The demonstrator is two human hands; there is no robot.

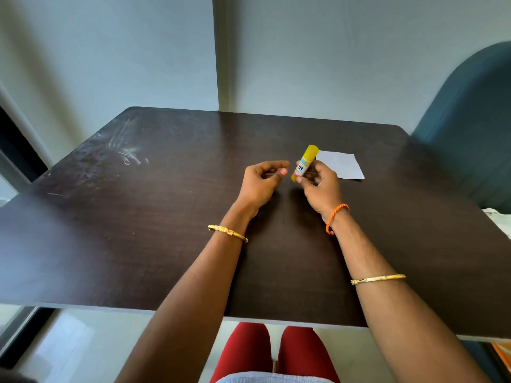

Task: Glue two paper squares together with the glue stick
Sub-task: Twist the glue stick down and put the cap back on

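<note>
Right hand pinches the capped glue stick low, center frame; left hand loosely curled, empty. Light, rigid, slick plastic; paper looks flimsy.

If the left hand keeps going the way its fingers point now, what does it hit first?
Most likely the glue stick, held in the right hand. The left hand points its fingers right toward it, a small gap apart. Depth is unclear from this one view.
</note>
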